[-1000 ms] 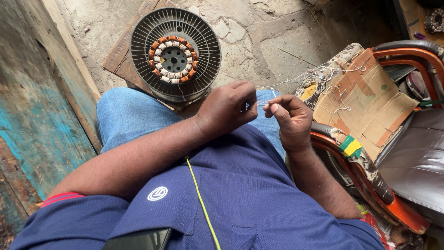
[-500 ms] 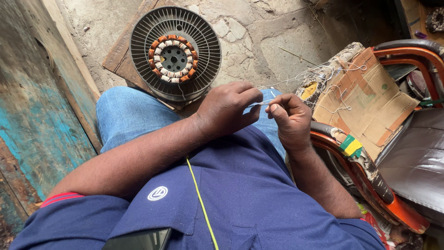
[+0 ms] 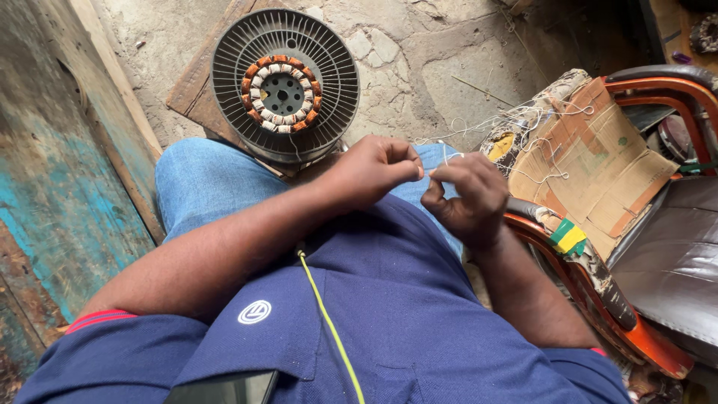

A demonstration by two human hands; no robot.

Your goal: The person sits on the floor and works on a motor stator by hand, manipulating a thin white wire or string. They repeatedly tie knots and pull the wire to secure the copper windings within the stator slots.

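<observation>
My left hand (image 3: 372, 170) and my right hand (image 3: 465, 192) meet above my lap, fingertips almost touching. Between them they pinch a thin white thread (image 3: 443, 155) that trails off to the right. Beyond my knees, on the floor, sits a round grey fan motor housing (image 3: 329, 82) with ribbed vents. A ring of copper windings (image 3: 281, 93) with white insulation fills its middle. It rests on a piece of brown cardboard (image 3: 196, 84).
A worn chair with an orange frame (image 3: 598, 292) and torn cardboard padding (image 3: 598, 161) stands at my right, loose white thread lying over it. A weathered teal wooden board (image 3: 60, 172) runs along the left. The floor (image 3: 449, 67) is cracked concrete.
My two hands have come closer together, and the thread between them has shortened. The motor housing has not moved.
</observation>
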